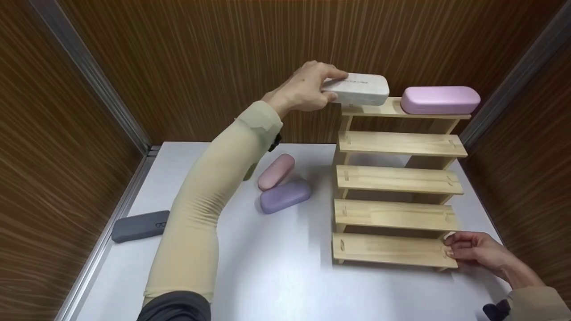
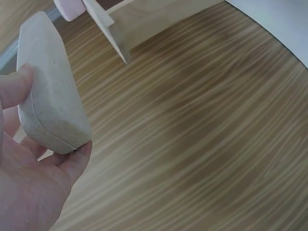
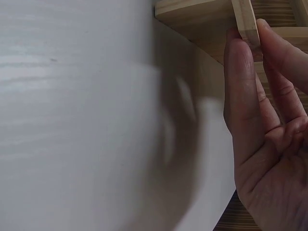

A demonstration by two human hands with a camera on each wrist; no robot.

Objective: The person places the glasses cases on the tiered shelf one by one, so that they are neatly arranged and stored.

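Note:
A white glasses case (image 1: 363,89) with small lettering on its lid is gripped at its left end by my left hand (image 1: 308,87), over the left part of the top shelf. In the left wrist view thumb and fingers wrap the case (image 2: 50,86), its seam visible. A shiny pink-lilac glasses case (image 1: 440,100) lies on the right part of that top shelf. My right hand (image 1: 484,254) pinches the right end of the lowest board of the stepped wooden rack (image 1: 392,249); the right wrist view shows thumb and fingers on either side of the board's edge (image 3: 246,21).
On the white table (image 1: 267,267), left of the rack, a pink case (image 1: 276,172) and a purple case (image 1: 285,196) lie close together. A dark grey case (image 1: 140,226) with a glasses mark lies at the left edge. Wood-grain panels (image 1: 223,58) enclose the table.

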